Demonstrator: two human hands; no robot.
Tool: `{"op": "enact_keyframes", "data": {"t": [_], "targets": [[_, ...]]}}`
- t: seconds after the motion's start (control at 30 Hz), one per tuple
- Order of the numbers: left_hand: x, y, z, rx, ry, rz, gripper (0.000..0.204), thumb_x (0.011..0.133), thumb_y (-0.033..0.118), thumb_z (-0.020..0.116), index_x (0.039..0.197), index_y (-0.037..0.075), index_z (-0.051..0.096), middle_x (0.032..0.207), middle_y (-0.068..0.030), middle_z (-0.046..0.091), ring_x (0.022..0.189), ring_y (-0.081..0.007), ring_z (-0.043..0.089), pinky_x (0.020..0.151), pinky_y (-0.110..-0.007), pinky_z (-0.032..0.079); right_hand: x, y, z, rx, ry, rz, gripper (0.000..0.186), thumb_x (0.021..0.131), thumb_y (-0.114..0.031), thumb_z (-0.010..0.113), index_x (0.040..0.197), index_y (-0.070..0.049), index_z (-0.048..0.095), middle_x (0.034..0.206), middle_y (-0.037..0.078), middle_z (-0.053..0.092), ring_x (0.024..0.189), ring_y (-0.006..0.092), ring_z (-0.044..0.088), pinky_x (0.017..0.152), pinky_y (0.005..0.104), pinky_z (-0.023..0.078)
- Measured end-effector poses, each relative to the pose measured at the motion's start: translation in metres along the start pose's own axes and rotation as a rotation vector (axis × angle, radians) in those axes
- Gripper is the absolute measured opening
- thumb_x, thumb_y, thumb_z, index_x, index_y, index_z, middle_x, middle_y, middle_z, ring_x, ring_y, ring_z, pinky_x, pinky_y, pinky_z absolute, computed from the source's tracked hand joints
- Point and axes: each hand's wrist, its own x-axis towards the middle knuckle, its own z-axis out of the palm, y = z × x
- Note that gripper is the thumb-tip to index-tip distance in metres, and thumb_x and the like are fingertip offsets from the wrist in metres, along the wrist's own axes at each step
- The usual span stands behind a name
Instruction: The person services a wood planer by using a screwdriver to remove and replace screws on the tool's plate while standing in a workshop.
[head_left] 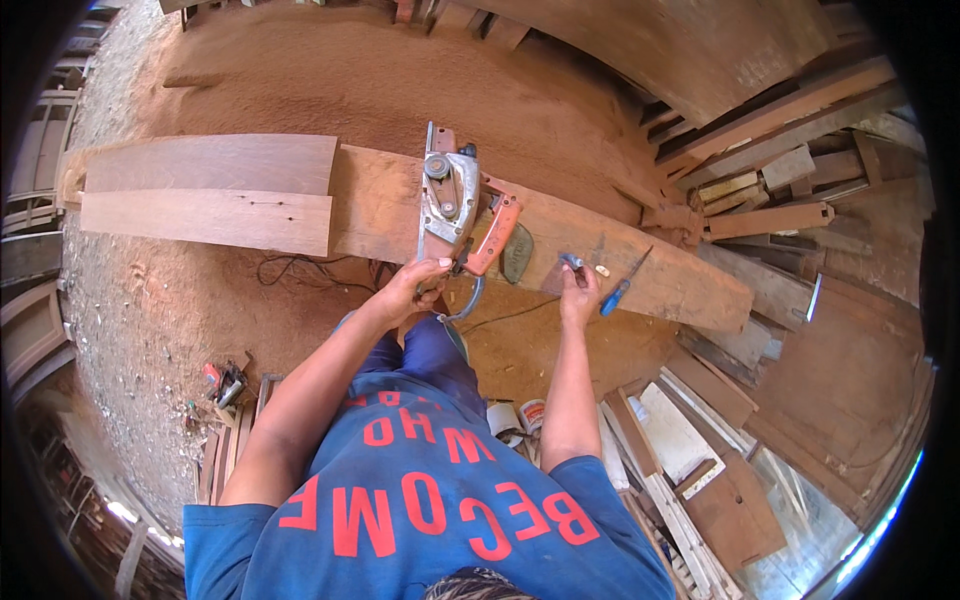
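An electric planer (447,195) with a grey metal body and an orange handle lies on its side on a long wooden plank bench (640,262). My left hand (414,287) is closed on the planer's near end, with the thumb on top; its other fingers are partly hidden. My right hand (579,294) pinches a small bluish-grey piece (571,260) just above the bench; its kind is too small to make out. Between the hands lies a dark oval cover-like piece (516,253). Right of my right hand rest a small pale piece (602,270) and a blue-handled screwdriver (616,297).
Two flat boards (205,218) lie side by side on the bench's left end. A cord (300,268) runs below the bench. Stacked timber (770,220) lies at the right, and more offcuts (690,470) lie near right. Sawdust (400,70) covers the ground beyond.
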Motion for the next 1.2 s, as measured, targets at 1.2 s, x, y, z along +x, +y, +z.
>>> {"op": "enact_keyframes", "data": {"t": [1.2], "targets": [[-0.005,0.014,0.027,0.275,0.197,0.129,0.036,0.087,0.046,0.075,0.09,0.015,0.056,0.073,0.0053,0.045,0.061,-0.0079,0.038,0.053,-0.028,0.027,-0.042,-0.286,0.115,-0.585,-0.659,-0.715,0.022,0.088,-0.005,0.072,0.109,-0.001,0.07,0.103,0.018,0.062,0.097,0.0389,0.066,0.084,0.0479,0.054]]}}
